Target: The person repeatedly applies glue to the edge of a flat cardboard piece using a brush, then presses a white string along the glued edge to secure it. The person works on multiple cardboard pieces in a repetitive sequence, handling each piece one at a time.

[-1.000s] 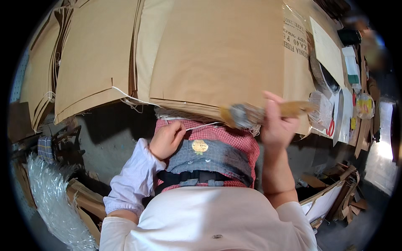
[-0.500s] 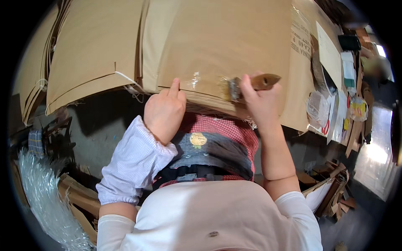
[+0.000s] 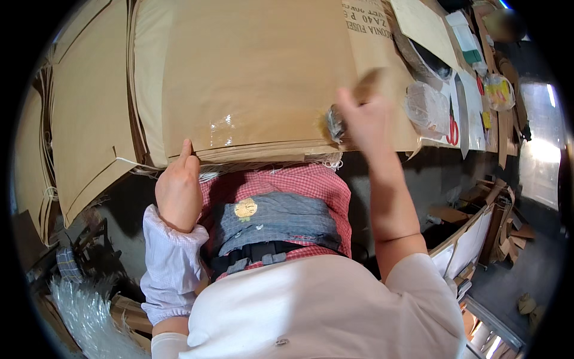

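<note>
A stack of brown kraft paper sheets point(image 3: 257, 78) lies in front of me, its top sheet glossy and wet-looking near the front edge. My right hand point(image 3: 371, 122), blurred by motion, grips a wide brush point(image 3: 336, 124) with a wooden handle. The bristles point left, at the right part of the sheet's front edge. My left hand point(image 3: 178, 194) rests at the front left corner of the top sheet. Its index finger is stretched out onto the paper; the other fingers are partly folded, and I see nothing held in them.
More brown paper stacks point(image 3: 89, 125) stand at left, tied with white string. Right of my work lie a clear plastic bag point(image 3: 427, 107), red-handled scissors point(image 3: 453, 128) and a white sheet point(image 3: 421, 30). Clear plastic strands point(image 3: 89, 317) stand at lower left; cardboard scraps point(image 3: 515, 233) lie at right.
The view has shifted, so the paper and bench sit further left. My right hand has swept the brush to the right along the front edge. The left index finger stays on the paper.
</note>
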`<state>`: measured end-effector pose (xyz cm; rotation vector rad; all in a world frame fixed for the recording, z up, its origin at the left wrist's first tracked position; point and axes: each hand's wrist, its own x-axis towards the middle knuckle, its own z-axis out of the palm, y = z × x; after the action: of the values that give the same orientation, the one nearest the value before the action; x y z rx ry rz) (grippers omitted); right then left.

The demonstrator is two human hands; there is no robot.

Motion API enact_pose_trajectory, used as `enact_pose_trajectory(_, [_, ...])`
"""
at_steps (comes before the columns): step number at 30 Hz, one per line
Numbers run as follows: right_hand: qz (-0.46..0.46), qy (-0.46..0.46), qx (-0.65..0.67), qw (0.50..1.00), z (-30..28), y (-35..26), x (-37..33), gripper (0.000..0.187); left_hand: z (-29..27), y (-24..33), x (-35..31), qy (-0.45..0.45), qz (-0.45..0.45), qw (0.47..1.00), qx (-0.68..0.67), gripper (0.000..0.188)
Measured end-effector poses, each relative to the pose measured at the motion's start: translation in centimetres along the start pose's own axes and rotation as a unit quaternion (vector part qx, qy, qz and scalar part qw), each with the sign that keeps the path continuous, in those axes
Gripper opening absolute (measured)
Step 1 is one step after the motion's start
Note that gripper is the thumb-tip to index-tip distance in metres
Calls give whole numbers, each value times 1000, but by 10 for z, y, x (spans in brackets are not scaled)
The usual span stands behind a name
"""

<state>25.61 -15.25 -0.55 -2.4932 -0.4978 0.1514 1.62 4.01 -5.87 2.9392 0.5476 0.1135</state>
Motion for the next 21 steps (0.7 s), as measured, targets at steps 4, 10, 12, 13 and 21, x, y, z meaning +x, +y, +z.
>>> enact_pose_trajectory(4, [13, 128, 493, 861, -49, 64, 15, 12, -2, 6, -1, 1, -13, 1000, -3, 6])
enact_pose_trajectory(10, [-37, 18, 363, 931, 7, 11, -36, 21, -5, 4, 1, -22, -21, 1000, -4, 7])
enact_pose_trajectory(12, [-27, 10, 233, 972, 18, 17, -25, 22, -8, 1, 1, -27, -16, 1000, -2, 7])
enact_pose_trajectory(13, [-27, 4, 166, 986, 22, 18, -17, 23, -7, 2, 2, -23, -12, 1000, -1, 6])
enact_pose_trajectory(21, [-49, 0, 398, 916, -24, 31, 1, 28, -4, 6, 0, -28, -27, 999, 3, 8])
